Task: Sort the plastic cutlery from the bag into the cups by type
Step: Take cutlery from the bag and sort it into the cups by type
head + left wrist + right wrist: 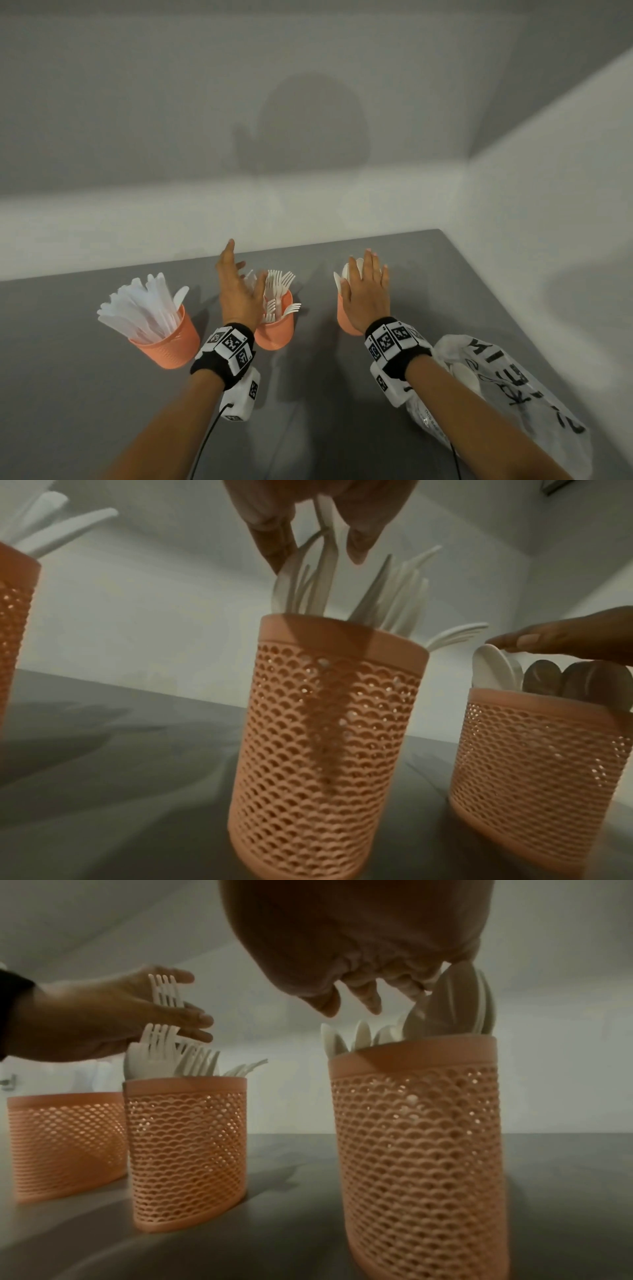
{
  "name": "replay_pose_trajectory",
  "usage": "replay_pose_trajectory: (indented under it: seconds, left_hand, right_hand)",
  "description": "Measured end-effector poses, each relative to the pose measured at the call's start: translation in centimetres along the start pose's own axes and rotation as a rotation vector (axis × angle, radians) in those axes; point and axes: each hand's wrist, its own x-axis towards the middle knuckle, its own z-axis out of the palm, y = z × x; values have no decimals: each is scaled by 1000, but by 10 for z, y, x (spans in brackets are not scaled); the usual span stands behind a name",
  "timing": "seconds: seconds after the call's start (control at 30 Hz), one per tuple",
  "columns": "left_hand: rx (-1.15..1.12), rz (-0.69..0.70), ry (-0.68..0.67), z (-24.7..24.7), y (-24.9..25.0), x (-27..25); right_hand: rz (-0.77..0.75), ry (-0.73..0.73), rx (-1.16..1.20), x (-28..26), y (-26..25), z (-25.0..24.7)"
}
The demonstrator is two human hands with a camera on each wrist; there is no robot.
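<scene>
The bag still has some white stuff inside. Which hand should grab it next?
Probably the right hand. The bag lies by the right forearm, while the left hand is over by the fork cup, farther from it. The right hand is open above the spoon cup, holding nothing.
</scene>
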Motion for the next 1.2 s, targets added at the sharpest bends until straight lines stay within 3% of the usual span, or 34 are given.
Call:
replay_pose_trajectory:
  seconds: [0.17,0.27,0.37,0.47,0.63,0.77,0.83,1.0,1.2]
  left_hand:
    - [56,55,-48,-3,-3,4]
    - [249,127,-188,-5,-9,2]
    - [453,107,-388,-5,-13,-5]
    - [500,75,-479,-3,-13,-5]
    - [464,121,-325,2,10,-8]
    - [193,224,-263,17,49,-18]
    - [44,253,-306,32,73,-30]
    - [-158,275,-563,76,116,-85]
    - [-29,358,-915,116,122,-154]
  right_hand:
    - [-26,-5,12,3,1,0]
    - [-25,-48,-5,4,1,1]
    - [-6,-87,-18,4,2,-1]
    - [-12,-125,-51,4,2,-7]
    - [5,-82,163,-2,10,-34]
    - [96,9,461,-25,36,-82]
    - [159,10,464,-40,54,-104]
    - [347,-258,301,-89,106,-120]
    - [426,-553,-30,-141,143,-91]
